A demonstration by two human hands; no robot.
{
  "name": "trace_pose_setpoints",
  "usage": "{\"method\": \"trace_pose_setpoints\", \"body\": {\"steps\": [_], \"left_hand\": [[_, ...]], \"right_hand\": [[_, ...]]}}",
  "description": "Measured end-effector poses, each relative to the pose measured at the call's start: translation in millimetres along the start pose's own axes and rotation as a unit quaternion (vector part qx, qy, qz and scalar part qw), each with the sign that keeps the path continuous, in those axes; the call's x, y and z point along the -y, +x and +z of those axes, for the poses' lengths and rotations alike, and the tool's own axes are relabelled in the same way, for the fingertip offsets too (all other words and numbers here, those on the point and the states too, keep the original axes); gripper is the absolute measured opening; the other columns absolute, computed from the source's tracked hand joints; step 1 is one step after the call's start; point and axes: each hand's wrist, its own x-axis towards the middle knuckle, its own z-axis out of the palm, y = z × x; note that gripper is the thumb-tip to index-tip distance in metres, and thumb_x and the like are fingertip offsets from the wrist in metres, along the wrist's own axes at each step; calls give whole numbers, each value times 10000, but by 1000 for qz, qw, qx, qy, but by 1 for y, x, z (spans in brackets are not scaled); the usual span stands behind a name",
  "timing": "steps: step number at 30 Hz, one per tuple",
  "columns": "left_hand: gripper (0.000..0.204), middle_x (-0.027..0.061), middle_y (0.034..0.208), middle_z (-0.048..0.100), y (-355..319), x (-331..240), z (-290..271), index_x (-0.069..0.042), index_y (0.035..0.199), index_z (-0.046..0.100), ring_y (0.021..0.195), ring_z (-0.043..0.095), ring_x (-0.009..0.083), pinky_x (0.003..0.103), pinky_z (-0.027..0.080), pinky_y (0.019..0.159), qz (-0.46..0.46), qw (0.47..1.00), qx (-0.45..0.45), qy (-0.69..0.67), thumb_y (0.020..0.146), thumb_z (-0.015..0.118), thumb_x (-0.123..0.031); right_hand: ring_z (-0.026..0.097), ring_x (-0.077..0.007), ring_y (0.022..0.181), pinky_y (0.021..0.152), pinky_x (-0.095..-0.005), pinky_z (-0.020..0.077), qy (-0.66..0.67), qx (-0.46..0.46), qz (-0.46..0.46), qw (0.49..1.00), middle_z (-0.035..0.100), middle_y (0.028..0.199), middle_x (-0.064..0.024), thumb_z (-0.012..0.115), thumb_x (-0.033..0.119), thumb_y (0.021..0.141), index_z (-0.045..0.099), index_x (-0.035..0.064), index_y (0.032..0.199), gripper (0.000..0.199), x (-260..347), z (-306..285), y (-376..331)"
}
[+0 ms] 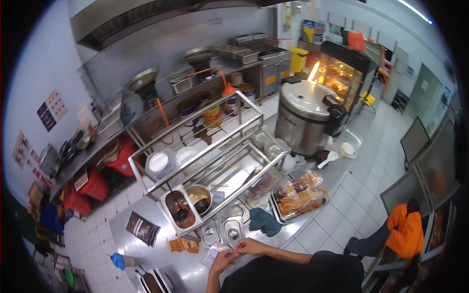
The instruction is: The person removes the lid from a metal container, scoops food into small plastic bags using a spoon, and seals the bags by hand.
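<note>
My left hand [223,260] and my right hand [250,246] meet over the near edge of the steel table, fingertips pinched together. Whatever lies between them is too small to make out. A clear plastic packet with a printed label [211,255] lies just left of my left hand. Beyond my hands are two lidded steel containers [233,233], and to their right a crumpled dark green cloth [264,222]. Flat orange-brown sachets [184,244] lie further left, near a dark brown pouch [142,228].
A tray of plastic-wrapped food [300,198] stands at right, before a large steel cooker [304,115]. A steel pan of reddish sauce [179,210] and a round pot [199,195] sit under a metal rack. A blue-capped bottle [119,261] stands at left. A person in orange [405,232] bends at far right.
</note>
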Motion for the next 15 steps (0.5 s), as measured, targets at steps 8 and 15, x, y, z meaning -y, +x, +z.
{"method": "trace_pose_setpoints", "body": {"steps": [8,15], "left_hand": [[133,72,996,666,2,10,13,13,1035,605,906,680,181,354,640,729,40,998,-12,56,983,600,-109],[402,195,1074,684,27,48,9,0,1152,640,965,684,329,458,524,837,147,890,-124,413,904,658,-317]], "right_hand": [[702,-247,723,647,-388,547,-266,17,61,962,692,778,-140,514,428,937,689,51,822,431,-6,9,3],[655,-424,915,822,-520,503,-361,-43,-76,929,691,922,-213,502,373,906,669,50,918,365,10,12,3]]}}
